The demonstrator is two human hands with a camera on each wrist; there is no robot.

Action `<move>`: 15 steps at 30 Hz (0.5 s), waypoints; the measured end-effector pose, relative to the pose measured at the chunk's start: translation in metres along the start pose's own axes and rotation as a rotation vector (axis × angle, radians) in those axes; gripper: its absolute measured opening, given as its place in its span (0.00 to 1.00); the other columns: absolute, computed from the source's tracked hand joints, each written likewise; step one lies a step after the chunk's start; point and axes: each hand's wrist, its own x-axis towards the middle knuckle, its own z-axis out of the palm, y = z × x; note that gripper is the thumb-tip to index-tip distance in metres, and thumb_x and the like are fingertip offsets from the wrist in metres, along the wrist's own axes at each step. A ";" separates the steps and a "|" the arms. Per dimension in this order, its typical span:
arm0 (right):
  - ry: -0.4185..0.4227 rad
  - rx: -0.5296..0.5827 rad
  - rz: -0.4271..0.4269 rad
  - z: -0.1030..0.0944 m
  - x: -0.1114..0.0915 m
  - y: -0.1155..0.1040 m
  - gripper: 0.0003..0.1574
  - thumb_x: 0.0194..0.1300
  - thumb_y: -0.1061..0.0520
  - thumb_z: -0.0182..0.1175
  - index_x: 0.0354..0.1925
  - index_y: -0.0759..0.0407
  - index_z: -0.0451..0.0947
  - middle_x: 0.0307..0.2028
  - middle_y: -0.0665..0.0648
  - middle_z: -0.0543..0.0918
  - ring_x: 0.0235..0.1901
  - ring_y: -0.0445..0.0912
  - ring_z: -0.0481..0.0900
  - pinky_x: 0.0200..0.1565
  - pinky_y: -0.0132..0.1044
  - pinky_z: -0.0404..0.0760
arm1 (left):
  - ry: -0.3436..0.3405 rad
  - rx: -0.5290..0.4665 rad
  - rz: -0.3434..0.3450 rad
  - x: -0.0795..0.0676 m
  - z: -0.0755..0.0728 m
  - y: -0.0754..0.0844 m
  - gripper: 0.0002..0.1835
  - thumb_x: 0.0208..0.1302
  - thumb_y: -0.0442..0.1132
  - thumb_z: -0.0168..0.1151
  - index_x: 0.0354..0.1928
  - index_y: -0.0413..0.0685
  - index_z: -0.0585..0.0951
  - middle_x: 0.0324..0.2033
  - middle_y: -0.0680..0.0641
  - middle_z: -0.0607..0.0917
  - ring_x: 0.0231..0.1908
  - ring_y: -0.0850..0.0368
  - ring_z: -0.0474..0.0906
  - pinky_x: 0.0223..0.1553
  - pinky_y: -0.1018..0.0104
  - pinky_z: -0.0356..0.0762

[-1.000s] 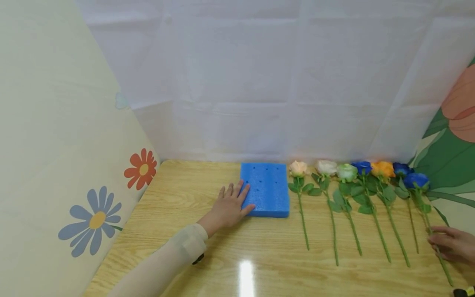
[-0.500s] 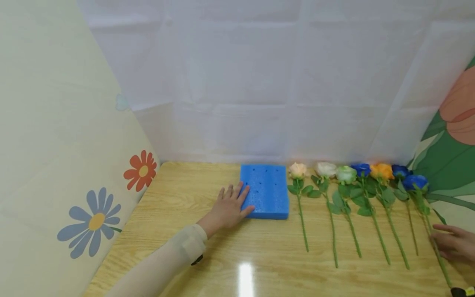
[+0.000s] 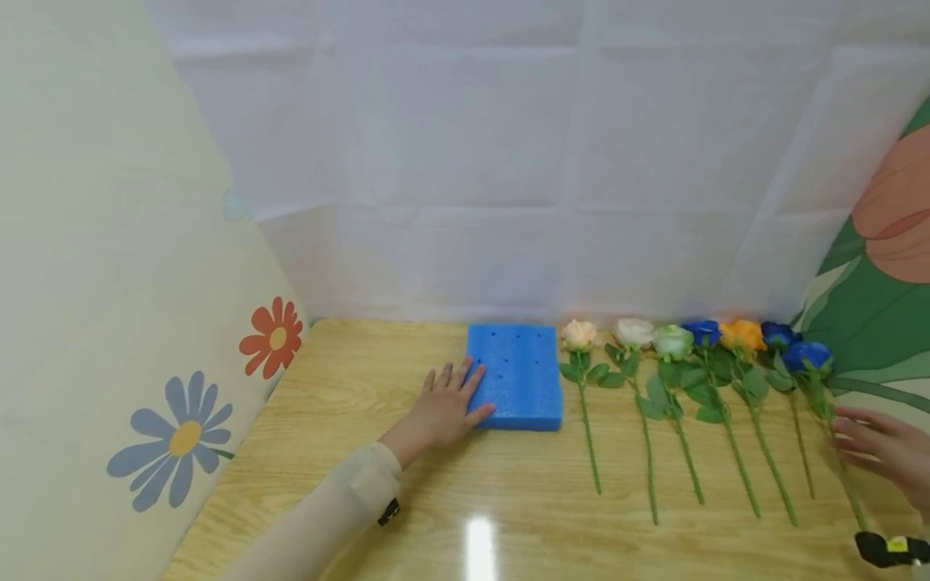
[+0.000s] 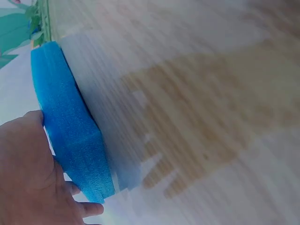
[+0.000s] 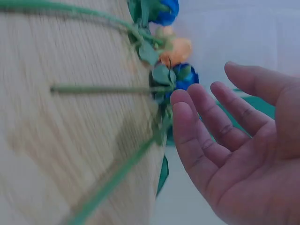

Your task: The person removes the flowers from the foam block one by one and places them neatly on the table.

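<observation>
My left hand (image 3: 439,411) rests with spread fingers on the left edge of a blue foam block (image 3: 530,391), which has several small holes in its top. In the left wrist view, the thumb lies against the side of the foam. On the right, my right hand (image 3: 882,444) hovers by the stem of the rightmost blue rose (image 3: 808,356), its fingers extended and holding nothing. The right wrist view shows the palm and loosely bent fingers, with that green stem (image 5: 115,180) lying apart from them on the table.
Left of that rose lie a dark blue rose (image 3: 779,334), an orange rose (image 3: 741,335), another blue rose (image 3: 701,332), a green-white rose (image 3: 672,342), a white rose (image 3: 634,332) and a peach rose (image 3: 580,334). A white sheet (image 3: 450,161) hangs behind the wooden table (image 3: 363,363).
My right hand has come away from the rightmost rose's stem and moved up toward its bloom, fingers straightening. The left hand has stayed on the foam block.
</observation>
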 end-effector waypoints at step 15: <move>-0.124 -0.027 -0.030 0.043 0.000 -0.081 0.51 0.78 0.39 0.50 0.74 0.80 0.49 0.55 0.62 0.81 0.37 0.24 0.79 0.45 0.37 0.85 | 0.084 -0.015 0.037 0.001 -0.009 -0.003 0.45 0.74 0.70 0.42 0.80 0.48 0.55 0.80 0.41 0.52 0.78 0.36 0.47 0.74 0.36 0.43</move>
